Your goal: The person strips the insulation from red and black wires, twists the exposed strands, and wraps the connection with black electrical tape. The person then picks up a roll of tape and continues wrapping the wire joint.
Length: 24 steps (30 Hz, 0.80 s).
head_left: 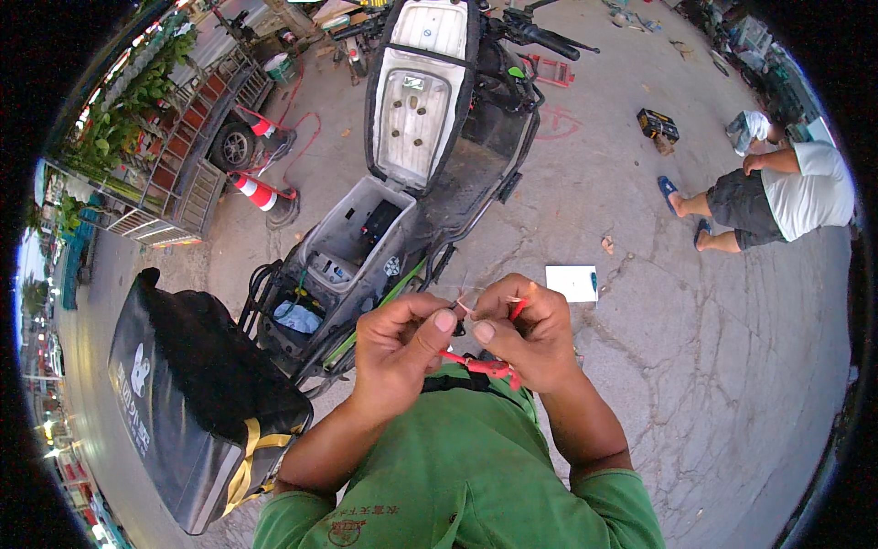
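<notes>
In front of my chest, my left hand (400, 352) and my right hand (532, 337) are close together, each pinching between thumb and fingertips. Thin bare strands and a pale wire end (464, 304) show between them. A red wire (455, 357) passes below the left thumb toward a red, lumpy end piece (494, 369) hanging under my right hand. More red shows between the right fingers. Just beyond my hands stands an electric scooter (485, 137), its seat (425, 91) tipped up and its grey storage box (366, 240) open. Inside the box lies a dark part (378, 222).
A black delivery bag (206, 403) with yellow straps stands at left. Farther off are traffic cones (261, 194) and a metal-railed cart (197, 183). At right, a white sheet or box (571, 283), a black-yellow carton (658, 124) and a person in dark shorts (750, 206) are on the cracked pavement.
</notes>
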Tool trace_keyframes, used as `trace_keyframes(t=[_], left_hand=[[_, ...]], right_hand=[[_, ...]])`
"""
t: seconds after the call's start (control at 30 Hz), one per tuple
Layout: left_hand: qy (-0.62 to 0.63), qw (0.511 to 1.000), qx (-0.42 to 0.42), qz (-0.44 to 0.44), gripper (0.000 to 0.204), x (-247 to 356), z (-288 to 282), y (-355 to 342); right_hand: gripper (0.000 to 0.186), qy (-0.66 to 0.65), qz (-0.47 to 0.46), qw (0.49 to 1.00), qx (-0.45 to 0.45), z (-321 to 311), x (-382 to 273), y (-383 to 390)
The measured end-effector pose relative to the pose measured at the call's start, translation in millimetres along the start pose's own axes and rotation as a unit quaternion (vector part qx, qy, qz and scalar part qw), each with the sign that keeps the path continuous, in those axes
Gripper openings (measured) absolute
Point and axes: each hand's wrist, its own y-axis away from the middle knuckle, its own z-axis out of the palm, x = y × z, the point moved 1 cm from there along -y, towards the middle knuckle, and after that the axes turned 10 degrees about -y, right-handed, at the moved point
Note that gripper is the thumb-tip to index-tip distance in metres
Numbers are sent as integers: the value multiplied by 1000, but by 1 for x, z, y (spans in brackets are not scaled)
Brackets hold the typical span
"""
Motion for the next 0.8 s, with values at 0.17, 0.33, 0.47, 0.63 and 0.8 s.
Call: trace_keyframes(t=[0.17,0.33,0.47,0.63,0.8], left_hand=[[-33,999,21,38,20,1,-9,-3],[-43,996,17,73,19,4,-6,-2],[-40,994,-2,100,17,-2,-8,-2],[-26,996,39,70,17,-1,-5,-3],[-40,989,71,125,15,-14,0,-8]], right_hand=[[23,-88,51,994,-32,-7,5,-2],[19,-110,72,991,-6,-6,4,-6],[13,-97,-4,995,-10,2,13,-7],[13,-49,-46,998,3,2,18,-8],[14,5,-74,997,12,11,21,-7]])
